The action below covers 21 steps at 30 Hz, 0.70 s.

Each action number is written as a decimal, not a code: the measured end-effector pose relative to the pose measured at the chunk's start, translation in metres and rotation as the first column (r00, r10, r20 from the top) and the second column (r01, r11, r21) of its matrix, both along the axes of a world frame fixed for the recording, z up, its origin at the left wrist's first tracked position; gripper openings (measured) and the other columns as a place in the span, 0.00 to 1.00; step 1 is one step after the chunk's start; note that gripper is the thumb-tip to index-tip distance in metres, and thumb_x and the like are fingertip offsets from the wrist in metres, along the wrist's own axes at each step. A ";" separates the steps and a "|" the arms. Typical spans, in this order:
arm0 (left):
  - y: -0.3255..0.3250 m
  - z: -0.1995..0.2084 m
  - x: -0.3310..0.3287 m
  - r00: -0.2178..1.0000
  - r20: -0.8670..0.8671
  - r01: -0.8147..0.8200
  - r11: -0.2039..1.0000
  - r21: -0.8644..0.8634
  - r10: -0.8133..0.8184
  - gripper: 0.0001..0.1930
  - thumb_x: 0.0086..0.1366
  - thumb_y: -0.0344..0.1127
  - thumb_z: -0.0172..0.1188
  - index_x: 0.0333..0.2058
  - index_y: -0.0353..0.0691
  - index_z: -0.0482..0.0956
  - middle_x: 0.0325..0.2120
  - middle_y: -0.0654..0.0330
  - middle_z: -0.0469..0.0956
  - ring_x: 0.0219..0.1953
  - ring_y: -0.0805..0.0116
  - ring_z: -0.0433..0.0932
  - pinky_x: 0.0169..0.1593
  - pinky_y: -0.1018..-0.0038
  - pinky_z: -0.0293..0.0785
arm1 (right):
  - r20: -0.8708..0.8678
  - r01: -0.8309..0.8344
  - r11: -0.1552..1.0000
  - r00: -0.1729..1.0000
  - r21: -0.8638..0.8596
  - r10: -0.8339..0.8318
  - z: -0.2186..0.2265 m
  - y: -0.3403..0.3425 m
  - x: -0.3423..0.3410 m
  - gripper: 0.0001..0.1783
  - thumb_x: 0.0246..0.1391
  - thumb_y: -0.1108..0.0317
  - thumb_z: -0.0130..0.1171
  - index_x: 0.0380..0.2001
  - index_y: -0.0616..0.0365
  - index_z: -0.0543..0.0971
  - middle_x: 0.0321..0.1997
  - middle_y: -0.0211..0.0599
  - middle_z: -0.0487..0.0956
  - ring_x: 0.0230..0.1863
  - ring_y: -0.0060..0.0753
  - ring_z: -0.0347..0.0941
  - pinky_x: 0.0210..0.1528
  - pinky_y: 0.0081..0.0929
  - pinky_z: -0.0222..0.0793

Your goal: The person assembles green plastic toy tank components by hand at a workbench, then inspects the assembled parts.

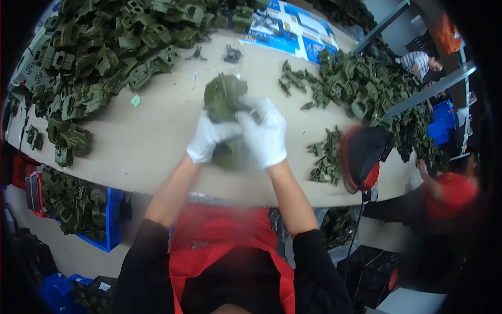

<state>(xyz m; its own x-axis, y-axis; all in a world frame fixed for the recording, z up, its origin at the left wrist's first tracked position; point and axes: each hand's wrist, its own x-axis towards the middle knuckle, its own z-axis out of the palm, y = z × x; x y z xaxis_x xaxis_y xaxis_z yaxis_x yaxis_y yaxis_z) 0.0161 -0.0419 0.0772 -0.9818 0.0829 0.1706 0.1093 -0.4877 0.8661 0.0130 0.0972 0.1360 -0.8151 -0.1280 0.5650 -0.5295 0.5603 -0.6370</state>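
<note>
Over the middle of the table, my left hand (210, 137) and my right hand (263, 130), both in white gloves, grip an olive-green moulded plastic part (225, 94). The left fingers wrap round its lower side, while the right fingers press on it from the right. Blur hides its finer details. Just below my hands, a second green plastic piece (229, 156) shows, smeared by motion; I cannot tell whether it touches the gloves. Beyond the held part lie a small dark green piece (231, 54) and a smaller one (197, 53).
A large heap of green plastic parts (99, 63) covers the table's left side; another heap (361, 83) lies at right. Small green pieces (327, 157) sit beside a red-and-black corded device (363, 154). Blue-white printed sheets (293, 31) lie at back. A co-worker in red (455, 193) works at right.
</note>
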 end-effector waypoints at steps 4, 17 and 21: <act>-0.003 0.007 0.000 0.995 0.089 0.032 0.977 0.211 -0.052 0.26 0.52 0.26 0.65 0.52 0.36 0.73 0.42 0.60 0.78 0.42 0.71 0.78 0.46 0.74 0.76 | 0.539 -0.140 0.883 0.746 -0.447 0.391 0.005 0.017 -0.014 0.24 0.50 0.69 0.65 0.52 0.64 0.77 0.37 0.32 0.79 0.36 0.21 0.74 0.39 0.19 0.70; -0.001 -0.014 -0.010 0.986 0.164 0.081 0.937 -0.340 -0.026 0.31 0.57 0.35 0.63 0.59 0.34 0.66 0.53 0.54 0.73 0.51 0.65 0.76 0.56 0.72 0.71 | 0.462 -0.007 0.852 0.838 -0.524 0.291 0.003 0.047 0.002 0.26 0.49 0.66 0.69 0.49 0.70 0.76 0.42 0.36 0.82 0.40 0.20 0.75 0.44 0.22 0.72; -0.013 -0.007 -0.021 0.949 0.309 0.144 0.789 -0.597 0.061 0.28 0.54 0.30 0.67 0.55 0.30 0.72 0.49 0.53 0.76 0.49 0.67 0.76 0.51 0.72 0.72 | 0.235 0.063 0.965 0.964 0.254 -0.125 0.056 0.106 -0.003 0.31 0.39 0.61 0.74 0.50 0.56 0.78 0.41 0.36 0.83 0.40 0.26 0.79 0.43 0.25 0.74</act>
<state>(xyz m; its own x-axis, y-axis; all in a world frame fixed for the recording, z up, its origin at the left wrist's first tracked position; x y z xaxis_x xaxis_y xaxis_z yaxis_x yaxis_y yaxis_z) -0.0048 -0.0549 0.0706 -0.9678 0.1096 -0.2266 -0.2090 0.1514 0.9661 0.0099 0.2037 0.1916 -0.9399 -0.1513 0.3060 -0.3101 0.7532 -0.5801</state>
